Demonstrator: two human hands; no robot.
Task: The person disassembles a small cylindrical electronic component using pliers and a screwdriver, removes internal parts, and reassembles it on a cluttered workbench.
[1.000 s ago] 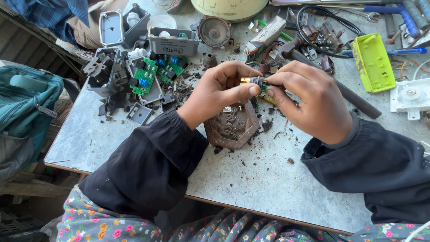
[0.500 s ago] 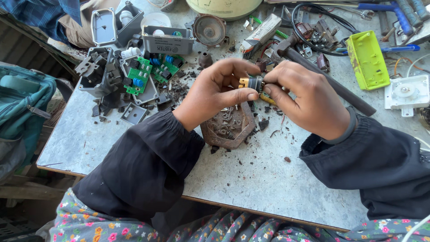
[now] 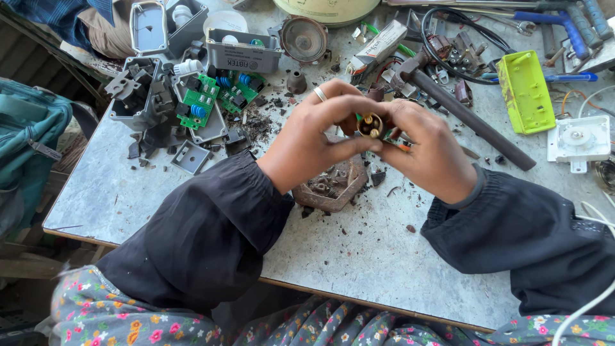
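Grey stone-topped workbench, scrap electrical parts, two hands at centre.
Items, large to small: black metal rod; lime-green plastic housing; rusty hexagonal tray of fragments, under the hands; left hand and right hand, fingertips of both pinched around a small brass-coloured round component, held above the tray; green circuit boards, upper left.

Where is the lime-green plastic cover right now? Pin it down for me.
In the head view, the lime-green plastic cover lies on the table's far right, beyond the right hand, between the dark rod and the white round part.
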